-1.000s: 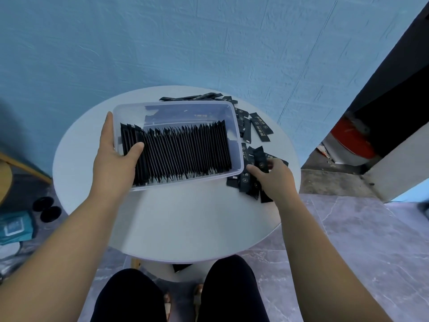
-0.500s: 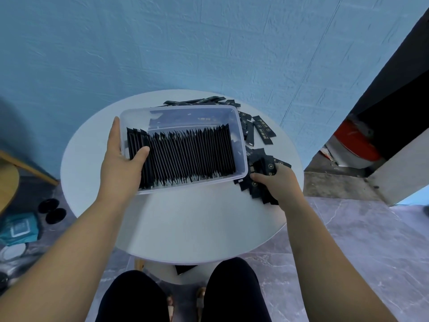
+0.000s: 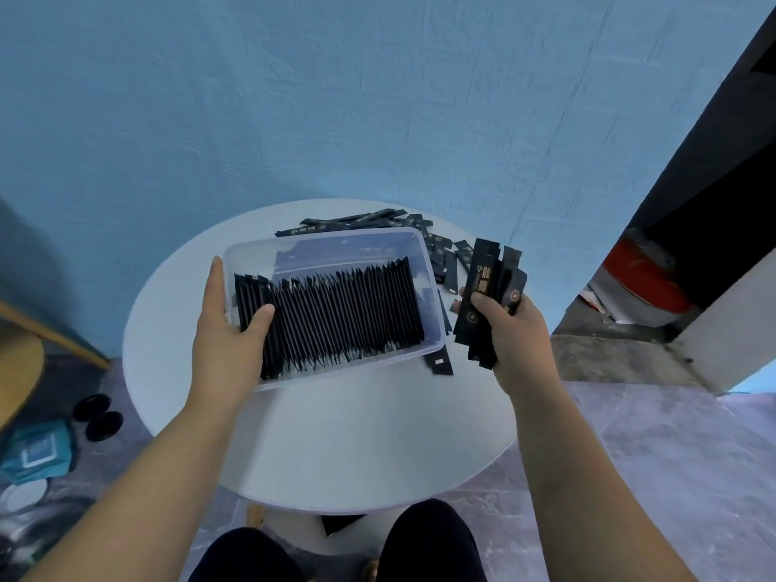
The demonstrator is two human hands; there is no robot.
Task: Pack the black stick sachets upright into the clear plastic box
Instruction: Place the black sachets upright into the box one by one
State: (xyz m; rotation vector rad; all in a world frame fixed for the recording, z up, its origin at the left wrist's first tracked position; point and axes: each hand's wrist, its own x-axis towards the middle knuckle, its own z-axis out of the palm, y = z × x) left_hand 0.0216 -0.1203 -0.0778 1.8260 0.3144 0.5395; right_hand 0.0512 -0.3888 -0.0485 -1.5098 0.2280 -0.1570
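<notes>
A clear plastic box [image 3: 422, 256] sits on the round white table [image 3: 336, 438], holding a long row of black stick sachets [image 3: 340, 312] standing on edge. My left hand [image 3: 229, 329] grips the box's left end, thumb inside pressing the first sachets, fingers along the outer wall. My right hand [image 3: 510, 329] is raised beside the box's right end and grips a bundle of several black sachets [image 3: 489, 287] upright. Loose sachets [image 3: 441, 249] lie on the table behind and to the right of the box; one sachet [image 3: 439, 363] lies by the box's near right corner.
A blue wall stands just behind the table. On the floor to the left lie a teal packet [image 3: 38, 451] and two black discs [image 3: 98, 417]. A dark opening with a red object [image 3: 646, 275] is at right. A black sachet [image 3: 342, 522] lies under the table near my knees.
My right hand has lifted off the table with a bundle of sachets gathered from the loose pile and now holds them upright. My left hand kept its grip on the box.
</notes>
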